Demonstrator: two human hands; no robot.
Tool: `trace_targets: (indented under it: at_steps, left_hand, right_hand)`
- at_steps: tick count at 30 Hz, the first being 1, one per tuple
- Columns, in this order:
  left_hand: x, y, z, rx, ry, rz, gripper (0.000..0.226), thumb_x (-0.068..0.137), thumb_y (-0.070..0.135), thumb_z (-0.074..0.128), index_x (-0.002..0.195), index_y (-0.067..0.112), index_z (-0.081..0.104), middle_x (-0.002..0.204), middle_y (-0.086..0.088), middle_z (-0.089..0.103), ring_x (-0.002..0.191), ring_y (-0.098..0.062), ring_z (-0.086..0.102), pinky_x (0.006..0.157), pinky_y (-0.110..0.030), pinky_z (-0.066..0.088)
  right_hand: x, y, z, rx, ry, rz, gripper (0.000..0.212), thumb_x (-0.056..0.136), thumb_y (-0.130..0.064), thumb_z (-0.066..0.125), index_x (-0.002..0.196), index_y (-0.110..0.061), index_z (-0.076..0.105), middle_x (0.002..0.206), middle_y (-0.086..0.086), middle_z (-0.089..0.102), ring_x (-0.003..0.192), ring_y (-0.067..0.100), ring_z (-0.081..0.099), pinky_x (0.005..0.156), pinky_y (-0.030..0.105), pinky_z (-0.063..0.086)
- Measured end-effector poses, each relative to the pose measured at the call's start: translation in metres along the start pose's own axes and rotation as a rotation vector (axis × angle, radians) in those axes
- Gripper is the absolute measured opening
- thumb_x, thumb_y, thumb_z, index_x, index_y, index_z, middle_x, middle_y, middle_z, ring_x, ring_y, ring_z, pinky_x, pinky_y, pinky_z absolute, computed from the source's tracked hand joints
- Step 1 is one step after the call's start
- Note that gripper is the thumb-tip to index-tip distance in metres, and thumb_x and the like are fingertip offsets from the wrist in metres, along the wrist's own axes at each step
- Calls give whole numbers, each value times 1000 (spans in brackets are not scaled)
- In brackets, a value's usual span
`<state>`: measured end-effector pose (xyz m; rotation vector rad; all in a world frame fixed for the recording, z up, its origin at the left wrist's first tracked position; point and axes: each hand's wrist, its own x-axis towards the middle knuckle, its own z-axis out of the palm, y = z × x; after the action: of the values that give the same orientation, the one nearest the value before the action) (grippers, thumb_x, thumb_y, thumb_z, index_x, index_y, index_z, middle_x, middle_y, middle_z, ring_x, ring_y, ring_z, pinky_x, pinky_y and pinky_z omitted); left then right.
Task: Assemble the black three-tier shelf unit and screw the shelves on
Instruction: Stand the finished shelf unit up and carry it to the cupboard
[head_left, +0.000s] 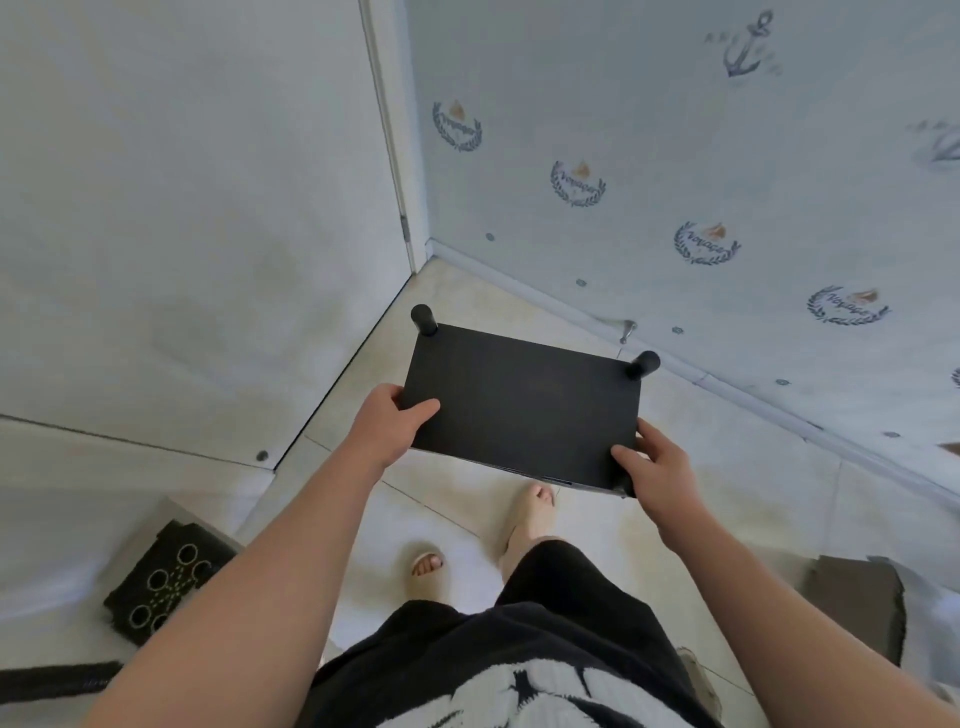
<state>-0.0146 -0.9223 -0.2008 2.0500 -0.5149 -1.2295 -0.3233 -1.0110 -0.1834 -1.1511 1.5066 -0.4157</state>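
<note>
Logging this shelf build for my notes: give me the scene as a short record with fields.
shelf: black, flat top facing the camera, near a room corner
posts: two round black ends at the shelf's far corners
left hand: grips the near-left edge, thumb on top
right hand: grips the near-right corner, thumb on top
below the shelf: hidden
floor: pale tiles
mat: dark, on the floor at left
cardboard: on the floor at right
</note>
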Motion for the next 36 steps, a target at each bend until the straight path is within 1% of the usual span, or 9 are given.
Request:
trace_targets:
  at_steps: [5,8,11,14,18,24,28,32,36]
  left_hand:
    - [73,68,36,81,-53,3,43,90,32,69,123,6,59,117,-7,68,106,-27,65,98,-48,52]
    - [112,110,58,117,-42,-13,44,89,31,70,123,7,59,116,-6,67,104,-24,65,96,-44,53]
    - [151,150,75,133,-63,-1,36,89,29,71,117,8,62,112,-5,68,98,-21,66,86,-36,53]
    - [190,181,84,159,-75,-6,39,89,29,71,119,7,62,112,-6,69,99,-23,67,92,-42,55]
    - [249,210,83,211,-93,-37,49,88,34,71,127,9,54,118,-5,65,104,-25,65,97,-47,53]
    - [360,240,85,314,-186,-26,46,89,32,69,126,9,56,118,-3,66,102,-21,65,95,-42,54]
    - [426,253,95,371,-244,-23,45,89,33,68,126,11,57,115,0,66,100,-19,64,83,-32,53]
    - [480,257,111,429,-258,-16,37,89,33,69,118,12,60,108,0,67,90,-14,63,65,-23,46]
    - [522,253,129,457,-291,-34,37,89,34,68,118,13,61,106,0,67,89,-14,63,66,-26,49]
  right_hand:
    - [80,-27,-24,40,43,41,49,94,-8,57,95,-56,65,91,-13,72,66,5,64,66,31,55]
    - [125,-51,-43,41,32,60,45,95,-8,56,100,-53,63,98,-8,72,69,12,63,64,28,54]
    - [171,-77,-57,33,17,68,43,96,-10,56,100,-53,61,97,-11,71,72,13,62,61,24,53]
    - [215,-101,-62,9,8,84,39,97,-10,54,113,-46,59,102,-10,70,81,12,64,61,23,52]
    - [269,-124,-53,42,10,131,39,98,-9,54,116,-43,59,100,-9,71,70,9,62,54,19,51]
    - [358,-143,-18,100,64,244,45,96,2,50,119,-34,62,102,-10,73,77,17,60,67,29,49]
    - [409,-142,1,144,146,331,51,94,7,49,120,-36,60,99,-16,72,83,17,63,74,34,52]
    - [454,-134,13,167,206,380,54,92,7,52,125,-34,62,98,-20,71,82,10,67,67,23,56]
    - [496,-126,17,170,239,411,57,91,8,52,131,-31,63,98,-21,71,79,8,67,64,23,55]
